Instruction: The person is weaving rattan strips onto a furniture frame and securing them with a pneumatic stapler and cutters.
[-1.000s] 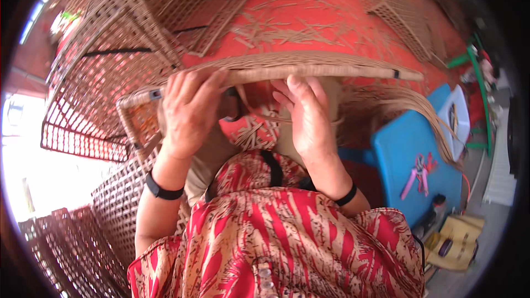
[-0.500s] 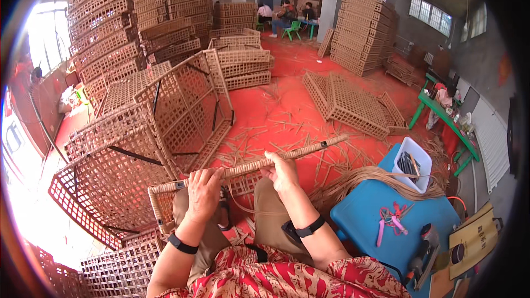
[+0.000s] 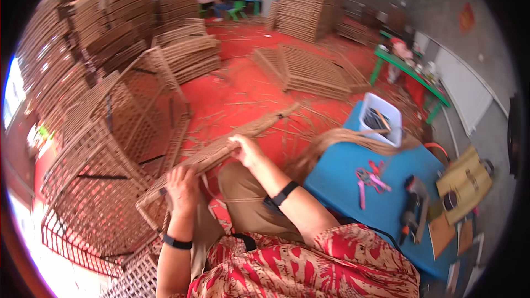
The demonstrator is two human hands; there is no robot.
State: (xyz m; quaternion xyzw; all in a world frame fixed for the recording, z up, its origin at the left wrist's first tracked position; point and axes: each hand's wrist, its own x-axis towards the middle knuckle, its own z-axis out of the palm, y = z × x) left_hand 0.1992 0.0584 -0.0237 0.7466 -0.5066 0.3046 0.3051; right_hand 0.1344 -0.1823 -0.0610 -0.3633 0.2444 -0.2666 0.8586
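Rattan woven panel (image 3: 221, 152) across lap, tilted more steeply than before; left grip (image 3: 184, 183) clamped on near end, right grip (image 3: 247, 150) clamped midway; blue desk (image 3: 353, 187) beside, now closer.

One view only: head-worn fisheye, the left of a side-by-side pair, so no second view to share scene with. It looks down and forward from above the person's lap. Near field: left hand (image 3: 182, 183) and right hand (image 3: 247, 150) on a woven rattan panel (image 3: 221, 152), close under the lens. The forearms enter from the lower edge. Mid field: blue table (image 3: 353, 187) at right, wicker cages (image 3: 105, 149) at left. Far field: red floor (image 3: 232, 91) and stacked panels (image 3: 309, 0) (straight edges bow toward the rim, corners black).
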